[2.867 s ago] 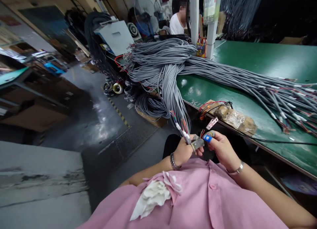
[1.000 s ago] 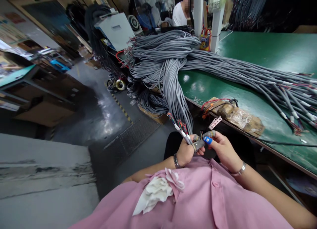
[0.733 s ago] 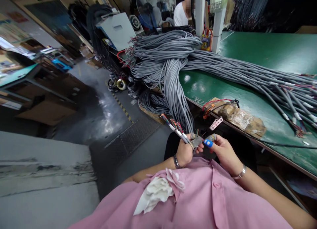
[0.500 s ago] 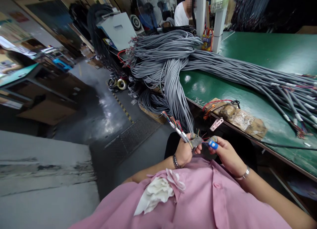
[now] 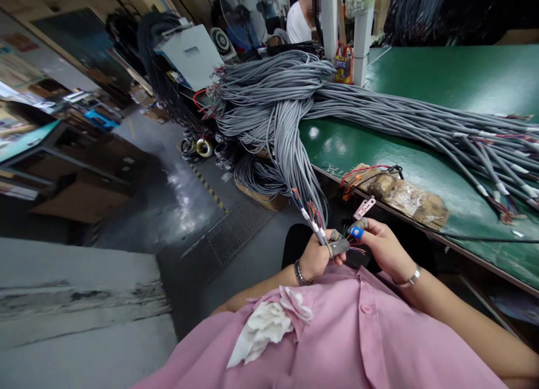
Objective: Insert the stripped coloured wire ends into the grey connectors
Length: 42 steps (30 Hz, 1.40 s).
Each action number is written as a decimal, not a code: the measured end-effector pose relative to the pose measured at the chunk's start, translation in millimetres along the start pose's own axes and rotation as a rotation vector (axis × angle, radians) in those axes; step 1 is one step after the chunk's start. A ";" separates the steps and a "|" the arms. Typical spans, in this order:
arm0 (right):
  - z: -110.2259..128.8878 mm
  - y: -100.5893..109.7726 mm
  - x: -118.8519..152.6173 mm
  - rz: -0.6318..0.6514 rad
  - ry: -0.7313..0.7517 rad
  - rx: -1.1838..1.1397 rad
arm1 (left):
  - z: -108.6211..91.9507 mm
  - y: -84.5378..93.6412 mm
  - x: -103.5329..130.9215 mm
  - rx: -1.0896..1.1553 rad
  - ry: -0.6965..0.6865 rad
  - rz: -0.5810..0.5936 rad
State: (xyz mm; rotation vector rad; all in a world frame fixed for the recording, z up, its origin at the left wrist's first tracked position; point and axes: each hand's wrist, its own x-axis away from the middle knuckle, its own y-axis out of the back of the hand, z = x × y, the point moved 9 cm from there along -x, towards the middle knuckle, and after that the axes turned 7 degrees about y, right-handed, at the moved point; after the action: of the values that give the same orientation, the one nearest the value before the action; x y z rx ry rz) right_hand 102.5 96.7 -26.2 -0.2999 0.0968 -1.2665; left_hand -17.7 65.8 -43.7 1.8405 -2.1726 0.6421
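In my left hand (image 5: pixel 318 257), fingers wrapped round, are several grey cables (image 5: pixel 314 223) whose ends show white sleeves and bare coloured wires. A grey cover sits on the left thumb. Thin coloured wires (image 5: pixel 357 250) stick out to the right past that thumb. My right hand (image 5: pixel 385 246) is closed in a pinch just beside it, on thin wires at the cable end. Its thumb has a blue wrap and its index finger a greyish cover. A long bundle of grey cables (image 5: pixel 290 136) hangs over the table edge just beyond my hands.
A green table (image 5: pixel 442 74) spans the right, with more grey cables across it. Near its edge lie a tape-wrapped wooden block (image 5: pixel 410 198) and a pink clip (image 5: pixel 364 208). A white post (image 5: pixel 362 46) rises from the table. A person (image 5: pixel 298 21) in white sits at the back.
My right hand has shifted up and left, from the wires on the right to those above the left thumb. The cables in my left hand have moved slightly right.
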 end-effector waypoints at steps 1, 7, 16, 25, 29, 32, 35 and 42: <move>1.0 2.2 1.3 -0.017 0.021 0.029 | -0.7 1.6 0.0 -0.005 -0.011 -0.018; -1.4 36.0 0.3 -0.221 0.064 -0.076 | -2.3 4.8 0.0 0.018 -0.005 -0.028; 3.4 15.0 -23.5 0.000 -0.108 -0.346 | -24.0 -16.7 -5.4 0.149 0.122 0.199; -1.3 12.5 -27.9 -0.050 -0.135 -0.544 | -20.3 -25.4 -24.3 0.209 0.159 0.277; -5.8 16.1 -29.7 -0.121 -0.121 -0.581 | -17.3 -27.8 -27.0 0.193 0.160 0.295; -4.8 17.3 -31.2 -0.166 -0.089 -0.593 | -14.7 -28.0 -28.8 0.191 0.169 0.279; -2.8 16.6 -31.8 -0.176 -0.068 -0.592 | -12.2 -28.3 -30.0 0.161 0.174 0.268; -3.2 15.6 -31.8 -0.164 -0.065 -0.595 | -11.9 -26.5 -30.7 0.143 0.170 0.247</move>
State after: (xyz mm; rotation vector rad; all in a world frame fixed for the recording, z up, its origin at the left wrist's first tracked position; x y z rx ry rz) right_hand 106.6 130.5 -36.5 -0.8743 0.4023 -1.3695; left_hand 12.6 95.2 -41.7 1.5258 -2.3098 0.9894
